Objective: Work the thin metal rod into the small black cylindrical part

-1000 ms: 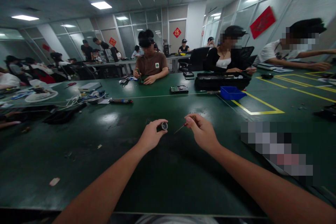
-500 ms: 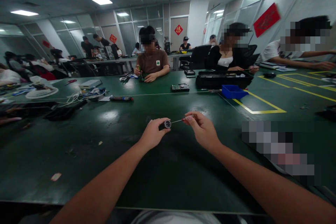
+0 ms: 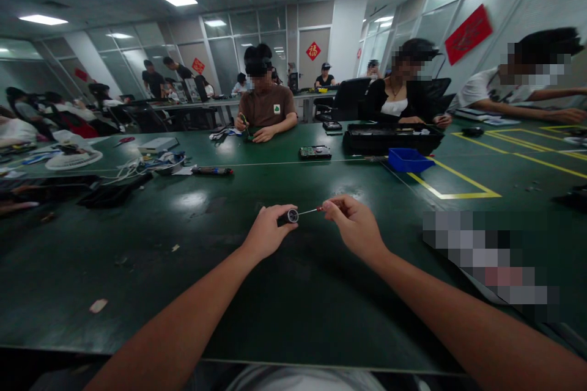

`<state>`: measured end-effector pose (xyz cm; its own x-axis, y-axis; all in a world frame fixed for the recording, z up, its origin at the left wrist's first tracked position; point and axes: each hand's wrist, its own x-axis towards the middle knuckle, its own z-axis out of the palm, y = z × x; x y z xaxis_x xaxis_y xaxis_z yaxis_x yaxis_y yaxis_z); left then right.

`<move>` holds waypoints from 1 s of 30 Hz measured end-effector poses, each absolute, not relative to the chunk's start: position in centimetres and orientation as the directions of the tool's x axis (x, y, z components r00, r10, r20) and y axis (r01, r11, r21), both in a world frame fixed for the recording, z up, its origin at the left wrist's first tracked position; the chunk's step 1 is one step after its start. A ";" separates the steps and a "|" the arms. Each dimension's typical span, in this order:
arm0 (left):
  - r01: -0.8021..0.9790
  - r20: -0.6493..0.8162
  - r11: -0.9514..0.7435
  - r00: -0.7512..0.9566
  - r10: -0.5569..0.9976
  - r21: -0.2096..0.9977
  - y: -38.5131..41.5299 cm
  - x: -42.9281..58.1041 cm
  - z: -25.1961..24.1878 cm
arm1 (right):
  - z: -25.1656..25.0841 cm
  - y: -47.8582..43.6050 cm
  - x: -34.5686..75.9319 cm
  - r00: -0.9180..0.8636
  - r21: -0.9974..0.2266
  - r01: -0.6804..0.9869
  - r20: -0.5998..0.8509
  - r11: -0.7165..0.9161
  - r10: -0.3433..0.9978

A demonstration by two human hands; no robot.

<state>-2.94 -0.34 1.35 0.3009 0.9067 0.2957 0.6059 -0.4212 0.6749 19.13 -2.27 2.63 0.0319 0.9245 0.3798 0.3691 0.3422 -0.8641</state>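
My left hand point(image 3: 268, 233) is closed round a small black cylindrical part point(image 3: 292, 216), whose round end with a pale ring faces right and toward me. Between the fingers of my right hand point(image 3: 355, 224) is the red handle of a screwdriver point(image 3: 316, 210). Its thin metal shaft points left, and the tip is at the ringed end of the black part; whether it sits inside cannot be made out. Both hands are just above the green table point(image 3: 293, 293).
Beyond my hands lie a hard drive point(image 3: 315, 152), a blue bin point(image 3: 409, 160), a long black housing point(image 3: 389, 138) and a dark tool point(image 3: 212, 171). Cables point(image 3: 126, 172) and a white fan-like part point(image 3: 73, 159) are at left. Co-workers point(image 3: 266, 101) sit across the table.
My hands stay almost where they were, with the screwdriver still against the black part. My right fingers have turned slightly around the handle.
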 end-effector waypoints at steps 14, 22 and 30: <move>0.682 0.291 -0.440 0.331 0.898 0.584 -0.3 -3.0 1.2 | 2.7 -2.2 19.1 -0.073 -0.797 0.533 0.291 0.284 0.954; 0.685 0.294 -0.440 0.328 0.898 0.581 -0.4 -2.8 1.3 | 2.5 -2.5 19.0 -0.115 -0.806 0.459 0.364 0.374 0.924; 0.674 0.306 -0.476 0.364 0.880 0.566 -0.4 -2.8 1.4 | 2.1 -2.1 19.2 -0.066 -0.835 0.407 0.378 0.371 0.923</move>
